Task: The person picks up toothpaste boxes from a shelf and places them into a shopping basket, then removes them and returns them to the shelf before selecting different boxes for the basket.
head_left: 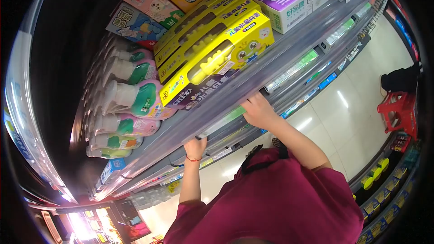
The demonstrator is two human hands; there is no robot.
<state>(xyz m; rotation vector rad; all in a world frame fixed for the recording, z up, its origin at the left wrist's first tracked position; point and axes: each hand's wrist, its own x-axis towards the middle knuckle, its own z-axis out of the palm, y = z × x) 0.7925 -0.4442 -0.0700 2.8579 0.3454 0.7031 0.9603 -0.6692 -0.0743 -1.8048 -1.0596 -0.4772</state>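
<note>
My left hand (pixel 195 147), with a thin red cord at the wrist, is at the shelf front, its fingers closed at the lower end of a white and green price label (pixel 224 120). At that label's upper end, my right hand (pixel 260 112) has its fingers curled in against the shelf edge. Part of the fingers of both hands is hidden behind the clear plastic shelf front (pixel 199 108). Just above stand yellow boxes (pixel 217 61) with cartoon faces and windows, and pink pump bottles (pixel 140 97) with green labels.
Purple and white boxes (pixel 289 0) fill the shelf's far end, with colourful cartoon boxes (pixel 149 4) behind the yellow ones. Lower shelf edges carry another white and green label (pixel 294 70). A red stool (pixel 398 110) stands on the tiled floor (pixel 337 108) by another shelf.
</note>
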